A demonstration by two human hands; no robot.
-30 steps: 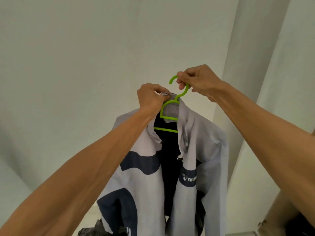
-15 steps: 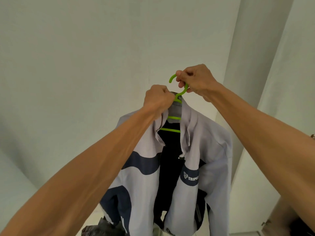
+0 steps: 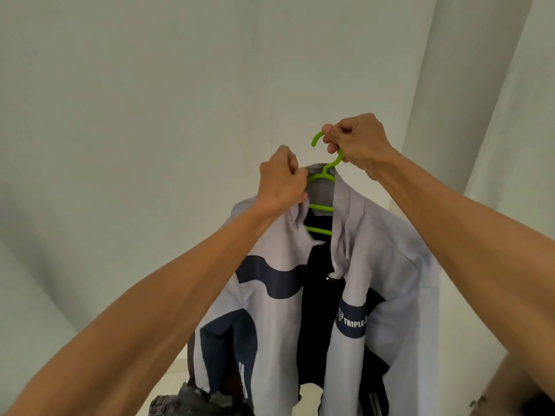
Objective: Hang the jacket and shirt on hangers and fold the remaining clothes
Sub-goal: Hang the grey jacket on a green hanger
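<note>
Right hand [image 3: 357, 142] pinches green hanger [image 3: 321, 207] hook; left hand [image 3: 282, 181] grips collar of grey-navy jacket [image 3: 375, 265] draped on it; white wall [image 3: 150, 115] behind.

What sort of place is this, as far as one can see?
Probably a room in a home, though little shows: plain white walls, a jacket on a green hanger, and a grey garment lying below.

Free room lies left of the jacket [image 3: 375, 265] along the wall [image 3: 150, 115]; a pillar [image 3: 468, 85] stands at its right.
</note>
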